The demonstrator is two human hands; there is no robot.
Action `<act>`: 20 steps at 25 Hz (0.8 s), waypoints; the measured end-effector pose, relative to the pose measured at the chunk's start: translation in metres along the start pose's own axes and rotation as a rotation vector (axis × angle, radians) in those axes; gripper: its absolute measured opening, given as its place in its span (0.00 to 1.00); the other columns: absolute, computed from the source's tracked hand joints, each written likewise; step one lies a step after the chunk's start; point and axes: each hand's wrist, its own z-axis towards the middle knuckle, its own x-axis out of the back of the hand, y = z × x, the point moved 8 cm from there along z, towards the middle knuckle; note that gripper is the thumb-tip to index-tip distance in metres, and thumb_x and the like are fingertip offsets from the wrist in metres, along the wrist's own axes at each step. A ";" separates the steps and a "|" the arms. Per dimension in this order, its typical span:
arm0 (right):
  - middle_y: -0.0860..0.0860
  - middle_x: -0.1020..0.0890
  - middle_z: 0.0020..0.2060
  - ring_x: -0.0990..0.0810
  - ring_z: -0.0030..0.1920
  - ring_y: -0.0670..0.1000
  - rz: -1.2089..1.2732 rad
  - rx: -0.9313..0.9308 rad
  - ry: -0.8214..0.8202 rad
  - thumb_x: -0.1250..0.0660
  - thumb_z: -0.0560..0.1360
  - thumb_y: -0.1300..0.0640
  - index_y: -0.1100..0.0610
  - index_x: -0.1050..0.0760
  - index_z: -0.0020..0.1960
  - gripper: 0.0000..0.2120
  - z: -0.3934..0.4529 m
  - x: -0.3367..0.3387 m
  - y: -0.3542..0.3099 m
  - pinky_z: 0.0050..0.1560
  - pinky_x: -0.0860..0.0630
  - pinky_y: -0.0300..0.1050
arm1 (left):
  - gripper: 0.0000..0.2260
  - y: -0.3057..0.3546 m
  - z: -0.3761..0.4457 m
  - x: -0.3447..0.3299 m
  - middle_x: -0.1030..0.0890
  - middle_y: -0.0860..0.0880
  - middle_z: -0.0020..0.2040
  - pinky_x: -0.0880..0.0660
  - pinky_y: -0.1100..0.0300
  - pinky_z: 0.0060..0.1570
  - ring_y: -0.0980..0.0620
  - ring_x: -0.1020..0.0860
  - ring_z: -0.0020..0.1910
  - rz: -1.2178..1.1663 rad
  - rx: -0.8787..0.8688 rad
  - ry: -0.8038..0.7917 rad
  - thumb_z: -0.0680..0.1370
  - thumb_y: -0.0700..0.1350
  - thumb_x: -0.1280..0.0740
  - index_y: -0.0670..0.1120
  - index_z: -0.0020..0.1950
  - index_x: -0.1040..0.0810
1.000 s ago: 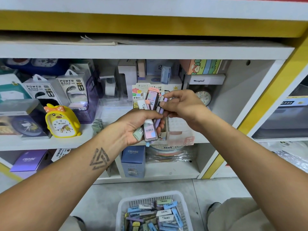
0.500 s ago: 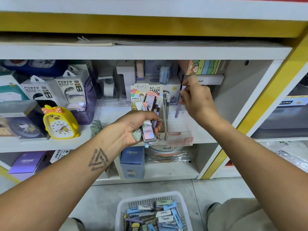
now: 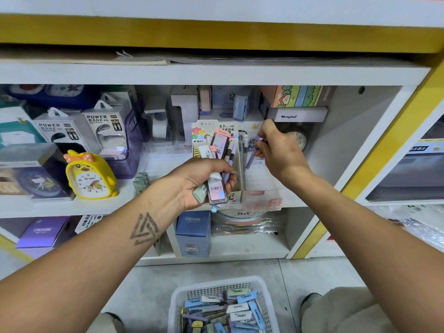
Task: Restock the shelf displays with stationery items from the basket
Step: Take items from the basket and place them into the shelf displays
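L hand (image 3: 204, 181) grips a stock bundle (image 3: 216, 169) just in front of the display box (image 3: 240, 174) for fast feeding, while R hand (image 3: 276, 150) pinches one pen (image 3: 251, 159), lowering it tip-down into the box; basket (image 3: 182, 299) below.

Basket (image 3: 176, 306) runs off the bottom edge, its near half unseen. The right hand (image 3: 278, 150) covers the lilac pen's (image 3: 250, 161) top and part of the round clock (image 3: 300, 140). Lead-case print (image 3: 217, 188) in the left hand (image 3: 199, 181) is too small to read.
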 end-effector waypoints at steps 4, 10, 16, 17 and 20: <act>0.61 0.19 0.43 0.18 0.44 0.62 -0.016 0.000 -0.013 0.45 0.83 0.62 0.60 0.32 0.54 0.04 0.003 -0.003 0.002 0.46 0.20 0.62 | 0.04 0.000 -0.001 0.000 0.21 0.41 0.34 0.23 0.62 0.28 0.49 0.23 0.30 -0.002 -0.004 -0.004 0.76 0.33 0.34 0.41 0.46 0.22; 0.60 0.19 0.56 0.21 0.55 0.62 -0.259 -0.032 -0.205 0.43 0.80 0.69 0.55 0.37 0.78 0.28 0.003 -0.021 0.008 0.55 0.23 0.54 | 0.03 -0.002 -0.001 -0.002 0.21 0.41 0.34 0.23 0.62 0.27 0.49 0.22 0.30 -0.009 0.013 -0.013 0.77 0.33 0.34 0.40 0.46 0.22; 0.56 0.14 0.39 0.18 0.34 0.52 0.603 -0.328 -0.215 0.32 0.80 0.54 0.58 0.19 0.53 0.08 -0.005 -0.017 -0.001 0.33 0.26 0.44 | 0.04 0.000 -0.001 -0.007 0.23 0.40 0.35 0.24 0.62 0.27 0.49 0.23 0.28 0.005 -0.014 -0.035 0.76 0.32 0.34 0.38 0.43 0.21; 0.56 0.14 0.38 0.18 0.33 0.52 0.698 -0.353 -0.271 0.30 0.79 0.54 0.58 0.19 0.51 0.07 -0.009 -0.022 -0.007 0.30 0.27 0.42 | 0.04 0.000 -0.002 -0.008 0.24 0.40 0.34 0.24 0.62 0.26 0.49 0.23 0.28 0.012 -0.022 -0.040 0.76 0.32 0.34 0.38 0.43 0.21; 0.60 0.15 0.38 0.19 0.32 0.53 0.832 -0.400 -0.268 0.27 0.75 0.64 0.64 0.20 0.51 0.06 -0.015 -0.021 -0.010 0.31 0.25 0.40 | 0.03 -0.001 -0.004 -0.012 0.24 0.39 0.36 0.23 0.62 0.27 0.48 0.22 0.30 0.010 -0.020 -0.055 0.77 0.33 0.34 0.37 0.45 0.21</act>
